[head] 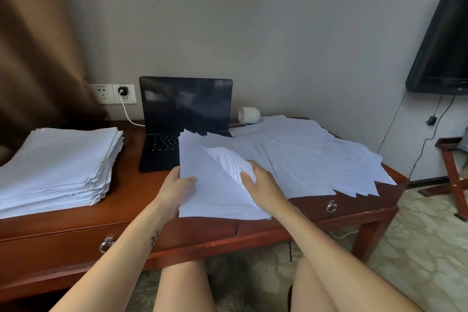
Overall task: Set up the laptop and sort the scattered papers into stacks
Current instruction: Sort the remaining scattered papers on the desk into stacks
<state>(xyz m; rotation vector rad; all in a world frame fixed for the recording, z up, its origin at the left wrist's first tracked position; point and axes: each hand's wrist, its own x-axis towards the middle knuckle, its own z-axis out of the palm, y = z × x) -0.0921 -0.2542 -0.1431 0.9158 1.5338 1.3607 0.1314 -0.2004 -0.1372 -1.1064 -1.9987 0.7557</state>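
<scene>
Both hands grasp a sheaf (215,185) over the counter (131,200): left hand (174,190) grips its edge, right hand (263,182) curls a sheet (228,159) back, laptop (184,114) open behind

The papers (316,159) are seen in white, one sheet (228,162) marked with dark print. The laptop (186,106) is finished in black, the tabletop (131,197) in glossy reddish brown. The curtain (38,58) is coloured brown, the wall (278,33) grey, and the carpet (417,248) is patterned in pale beige florals.

A hotel-style room: brown curtain (38,58), wall-mounted television (440,53), patterned carpet (417,248), wooden desk (126,200).
</scene>
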